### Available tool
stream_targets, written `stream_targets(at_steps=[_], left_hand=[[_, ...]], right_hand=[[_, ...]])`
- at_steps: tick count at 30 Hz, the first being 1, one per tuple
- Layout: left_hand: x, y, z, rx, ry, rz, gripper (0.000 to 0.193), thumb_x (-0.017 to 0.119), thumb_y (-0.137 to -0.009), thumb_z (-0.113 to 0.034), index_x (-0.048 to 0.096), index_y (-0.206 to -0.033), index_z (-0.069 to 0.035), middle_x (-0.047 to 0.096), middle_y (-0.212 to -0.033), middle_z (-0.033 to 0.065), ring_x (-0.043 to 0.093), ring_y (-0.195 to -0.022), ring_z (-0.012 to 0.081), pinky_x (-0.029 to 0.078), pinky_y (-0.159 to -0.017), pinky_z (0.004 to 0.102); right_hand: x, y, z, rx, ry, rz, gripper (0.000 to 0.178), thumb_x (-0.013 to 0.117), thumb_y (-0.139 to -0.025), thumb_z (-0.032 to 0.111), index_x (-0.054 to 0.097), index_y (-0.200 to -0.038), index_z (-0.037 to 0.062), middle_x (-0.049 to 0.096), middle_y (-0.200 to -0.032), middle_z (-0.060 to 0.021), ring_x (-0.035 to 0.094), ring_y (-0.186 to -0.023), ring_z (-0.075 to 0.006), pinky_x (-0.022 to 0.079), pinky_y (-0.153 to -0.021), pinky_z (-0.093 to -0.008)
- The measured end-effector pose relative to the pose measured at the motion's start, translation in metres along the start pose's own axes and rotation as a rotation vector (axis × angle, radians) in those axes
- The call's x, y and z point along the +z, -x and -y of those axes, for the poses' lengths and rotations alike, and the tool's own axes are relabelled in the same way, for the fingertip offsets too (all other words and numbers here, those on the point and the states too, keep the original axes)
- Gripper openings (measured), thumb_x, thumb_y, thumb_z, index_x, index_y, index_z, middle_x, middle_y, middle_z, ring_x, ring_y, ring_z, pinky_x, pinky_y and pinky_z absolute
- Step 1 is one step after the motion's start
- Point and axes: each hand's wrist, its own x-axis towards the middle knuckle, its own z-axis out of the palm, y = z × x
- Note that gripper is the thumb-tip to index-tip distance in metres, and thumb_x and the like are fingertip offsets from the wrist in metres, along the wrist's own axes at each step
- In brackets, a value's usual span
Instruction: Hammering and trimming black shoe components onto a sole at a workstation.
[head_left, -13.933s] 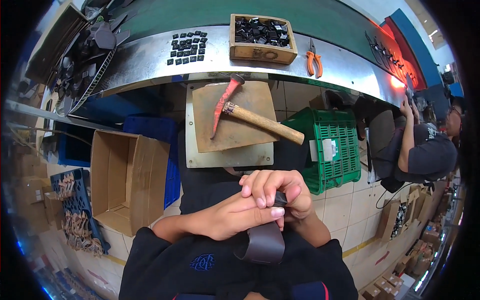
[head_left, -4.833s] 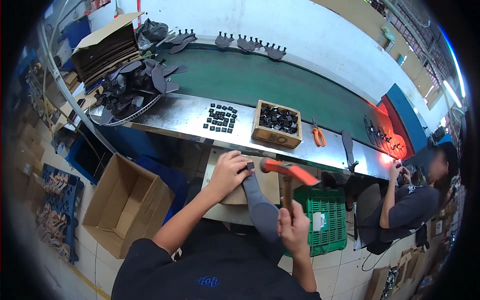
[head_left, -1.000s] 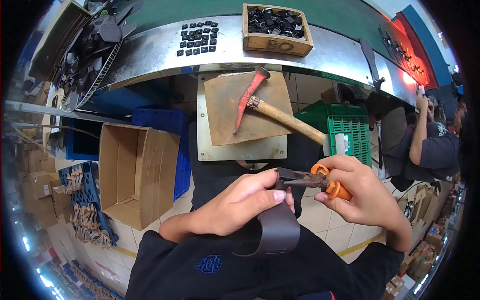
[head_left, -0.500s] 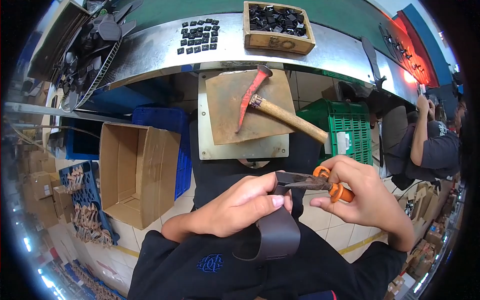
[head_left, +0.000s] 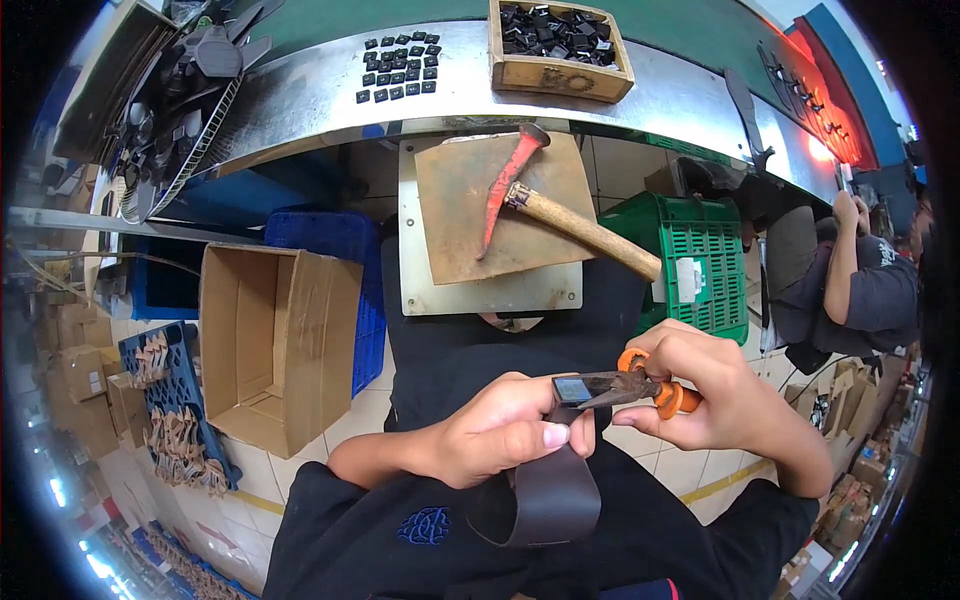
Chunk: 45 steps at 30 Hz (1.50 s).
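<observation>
My left hand [head_left: 510,430] pinches a dark brown leather-like strap [head_left: 555,498], which curls into a loop below my fingers. At the strap's upper end sits a small black rectangular piece [head_left: 572,390] with a shiny face. My right hand [head_left: 715,385] grips pliers with orange handles [head_left: 676,401], and their dark metal jaws [head_left: 612,388] reach left to the black piece. How firmly the jaws bite on it I cannot tell. Beyond my hands a red-headed hammer [head_left: 575,228] with a wooden handle rests on a brown board [head_left: 455,215] over a pale metal plate [head_left: 410,290].
On the metal bench [head_left: 300,105] are rows of small black pieces [head_left: 400,68] and a wooden box [head_left: 560,78] full of similar ones. A cardboard box [head_left: 280,345] stands left, a green crate [head_left: 705,250] right. Another person [head_left: 870,270] sits at far right.
The pliers and strap end have tilted slightly, so the black piece's shiny face now shows. Both hands have shifted a little downward. The hammer and board look slightly shifted in the view.
</observation>
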Motion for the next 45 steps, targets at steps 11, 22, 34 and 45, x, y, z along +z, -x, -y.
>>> stream_targets(at_steps=[11, 22, 34, 45], left_hand=[[-0.001, 0.0, 0.002, -0.036, 0.133, 0.007, 0.034, 0.054, -0.087, -0.032, 0.063, -0.09, 0.001, 0.064, -0.091, 0.0218, 0.057, -0.081, 0.0228, 0.044, -0.077, 0.0331], [0.0, -0.002, 0.002, -0.101, 0.14, -0.153, 0.034, 0.049, -0.092, -0.032, 0.06, -0.095, 0.001, 0.063, -0.093, 0.0236, 0.057, -0.081, 0.0207, 0.046, -0.077, 0.0322], [0.005, 0.003, -0.007, -0.047, 0.142, -0.144, 0.033, 0.051, -0.092, -0.032, 0.059, -0.092, 0.0, 0.062, -0.087, 0.0242, 0.056, -0.079, 0.0226, 0.045, -0.075, 0.033], [-0.01, 0.005, -0.017, -0.035, 0.224, -0.17, 0.035, 0.054, -0.088, -0.033, 0.059, -0.088, 0.001, 0.062, -0.088, 0.025, 0.056, -0.076, 0.0232, 0.044, -0.073, 0.033]], right_hand=[[0.001, -0.002, -0.006, -0.081, 0.006, -0.021, 0.039, 0.086, -0.077, 0.022, 0.053, -0.084, 0.0028, 0.061, -0.086, -0.0124, 0.058, -0.071, -0.0289, 0.047, -0.062, -0.0366], [-0.073, 0.005, -0.058, 0.461, -0.152, -0.043, 0.039, 0.084, -0.08, 0.031, 0.054, -0.083, 0.0061, 0.063, -0.08, -0.0035, 0.056, -0.07, -0.0098, 0.045, -0.061, -0.0275], [-0.145, -0.126, -0.309, 0.479, 0.667, -0.538, 0.042, 0.069, -0.087, 0.035, 0.058, -0.094, -0.0047, 0.067, -0.094, -0.0289, 0.066, -0.089, -0.0436, 0.051, -0.078, -0.0465], [-0.036, -0.104, -0.103, -0.003, -0.137, -0.544, 0.032, 0.063, -0.097, 0.026, 0.067, -0.118, 0.002, 0.07, -0.106, -0.0092, 0.065, -0.097, -0.015, 0.051, -0.085, -0.0281]])
